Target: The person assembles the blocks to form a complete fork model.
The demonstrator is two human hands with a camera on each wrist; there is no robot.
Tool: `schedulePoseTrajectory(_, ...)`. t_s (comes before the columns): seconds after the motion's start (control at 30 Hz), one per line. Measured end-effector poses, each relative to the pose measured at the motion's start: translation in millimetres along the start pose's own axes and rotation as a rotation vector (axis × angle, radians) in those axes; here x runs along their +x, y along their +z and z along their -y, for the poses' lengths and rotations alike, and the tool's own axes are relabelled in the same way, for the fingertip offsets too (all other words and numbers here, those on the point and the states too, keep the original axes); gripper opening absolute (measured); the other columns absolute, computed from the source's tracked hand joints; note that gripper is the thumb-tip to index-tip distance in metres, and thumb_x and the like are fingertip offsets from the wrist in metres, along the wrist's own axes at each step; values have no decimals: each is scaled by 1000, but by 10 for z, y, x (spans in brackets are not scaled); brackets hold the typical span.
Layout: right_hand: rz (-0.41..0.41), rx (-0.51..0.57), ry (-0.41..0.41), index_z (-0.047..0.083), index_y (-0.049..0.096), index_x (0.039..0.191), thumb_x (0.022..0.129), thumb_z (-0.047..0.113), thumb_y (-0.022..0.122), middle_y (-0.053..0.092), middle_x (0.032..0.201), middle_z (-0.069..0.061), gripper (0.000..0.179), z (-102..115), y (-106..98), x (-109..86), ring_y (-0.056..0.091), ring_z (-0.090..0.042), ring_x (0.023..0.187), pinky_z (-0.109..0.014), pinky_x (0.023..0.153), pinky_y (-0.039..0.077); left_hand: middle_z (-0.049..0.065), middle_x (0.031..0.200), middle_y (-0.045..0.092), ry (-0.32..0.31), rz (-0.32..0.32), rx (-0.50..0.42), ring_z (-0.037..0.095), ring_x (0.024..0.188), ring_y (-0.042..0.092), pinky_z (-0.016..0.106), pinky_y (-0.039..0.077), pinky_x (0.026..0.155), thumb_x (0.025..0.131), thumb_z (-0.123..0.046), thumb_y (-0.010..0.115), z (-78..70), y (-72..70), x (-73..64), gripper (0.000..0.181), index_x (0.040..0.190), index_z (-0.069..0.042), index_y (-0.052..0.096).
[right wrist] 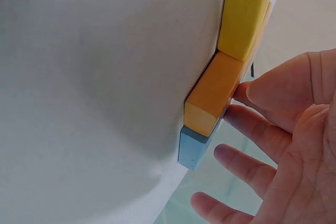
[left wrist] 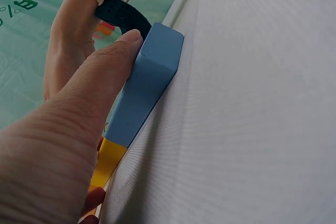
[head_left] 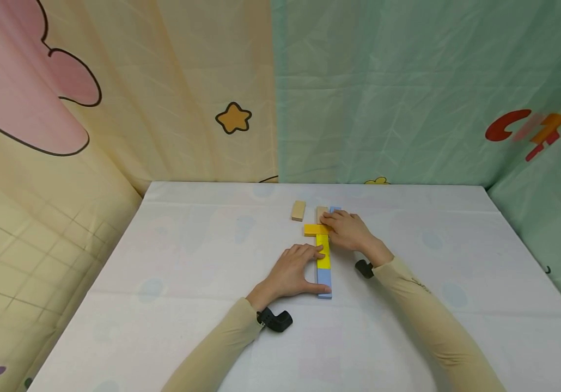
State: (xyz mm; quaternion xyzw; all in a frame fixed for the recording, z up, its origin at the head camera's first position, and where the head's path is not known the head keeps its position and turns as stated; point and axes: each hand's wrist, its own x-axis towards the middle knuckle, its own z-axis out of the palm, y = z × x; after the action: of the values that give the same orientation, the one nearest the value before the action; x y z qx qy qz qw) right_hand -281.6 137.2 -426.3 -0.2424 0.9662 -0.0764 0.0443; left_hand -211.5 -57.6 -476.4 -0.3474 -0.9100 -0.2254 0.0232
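A row of flat blocks runs away from me on the white table: a light blue block (head_left: 324, 277) nearest, then a yellow block (head_left: 326, 261), with an orange block (head_left: 311, 230) lying crosswise at its far end. Beyond it are a plain wooden block (head_left: 322, 212) and a second blue block (head_left: 335, 208), partly covered by fingers. My left hand (head_left: 287, 272) spans the near part, thumb on the near blue block and fingertips on the yellow. Over the crosswise block, my right hand (head_left: 351, 233) touches its top with thumb and fingertip, other fingers extended.
Another plain wooden block (head_left: 298, 210) lies apart, to the left of the row's far end. The white table (head_left: 202, 245) ends at a printed curtain (head_left: 383, 92) behind and at the sides. Black wrist cameras (head_left: 276, 321) stick out below both wrists.
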Motion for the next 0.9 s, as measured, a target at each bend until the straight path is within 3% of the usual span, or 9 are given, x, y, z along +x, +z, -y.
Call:
schedulePoseTrajectory(0.4, 2, 25, -16, 3, 51, 136, 93, 11, 45, 44, 142, -14, 45, -25, 20, -5, 35, -38, 130, -60, 99, 30, -7, 142, 42, -4, 9, -2, 17, 124, 39, 36, 33, 99, 71, -71, 65, 0, 5, -3, 77, 128, -19, 55)
schedulePoseTrajectory(0.9, -33, 166, -125, -3, 49, 135, 93, 9, 49, 43, 141, -19, 44, -128, 43, -48, 34, -40, 130, -58, 100, 30, -8, 140, 44, 2, 4, -6, 16, 125, 38, 35, 33, 99, 72, -71, 64, 6, 1, -7, 78, 129, -19, 55)
